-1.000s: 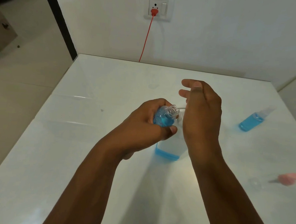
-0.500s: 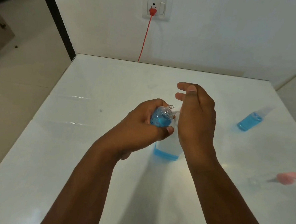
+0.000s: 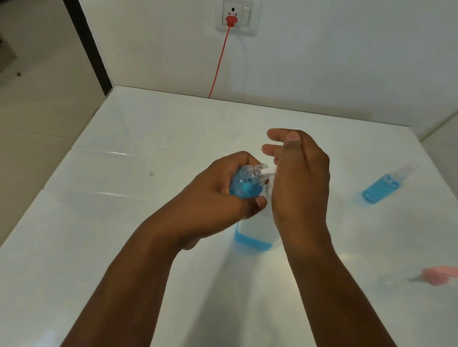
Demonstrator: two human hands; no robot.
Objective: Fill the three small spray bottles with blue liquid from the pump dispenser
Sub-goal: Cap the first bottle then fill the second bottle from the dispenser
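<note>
Holding a small clear spray bottle (image 3: pixel 244 183), partly blue, in my left hand (image 3: pixel 218 191); right hand (image 3: pixel 300 177) pressing the clear pump dispenser (image 3: pixel 256 231) with straight fingers. One filled bottle (image 3: pixel 379 189) lies near the bench's right edge.

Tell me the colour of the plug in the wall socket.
Red: the plug and its cord are both red, shown in the head view.

Red cord (image 3: pixel 220 62), wall socket (image 3: pixel 237 13)

A plain home room: glossy white counter (image 3: pixel 110 246) against a painted wall, a wall socket (image 3: pixel 237 13) with a red plug (image 3: pixel 230 20) (cord hanging down), tiled floor (image 3: pixel 24 134).
</note>
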